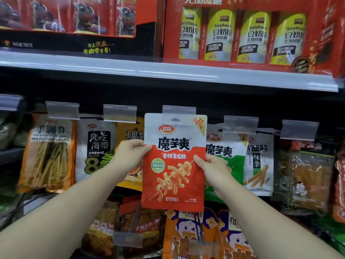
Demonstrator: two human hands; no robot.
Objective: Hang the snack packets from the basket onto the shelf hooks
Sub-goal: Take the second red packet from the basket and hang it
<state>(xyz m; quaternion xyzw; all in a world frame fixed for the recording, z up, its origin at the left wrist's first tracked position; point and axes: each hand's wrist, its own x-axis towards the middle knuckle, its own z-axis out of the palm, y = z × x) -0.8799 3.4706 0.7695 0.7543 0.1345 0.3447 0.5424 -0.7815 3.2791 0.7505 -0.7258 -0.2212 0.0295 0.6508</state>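
Note:
A red and white snack packet [173, 161] is held upright in front of the shelf, at the middle of the view. My left hand [130, 154] grips its left edge and my right hand [209, 165] pinches its right edge, thumbs on the front. The packet's top, with its hang hole, sits just behind the clear price tag holder [178, 113] at the tip of a shelf hook. Whether the hole is on the hook I cannot tell. The basket is out of view.
Other snack packets hang on neighbouring hooks: a green and white one [225, 165] just right, a yellow one [128, 131] just left, more on a lower row. Above runs a shelf edge [168, 71] carrying red soybean powder boxes [242, 32].

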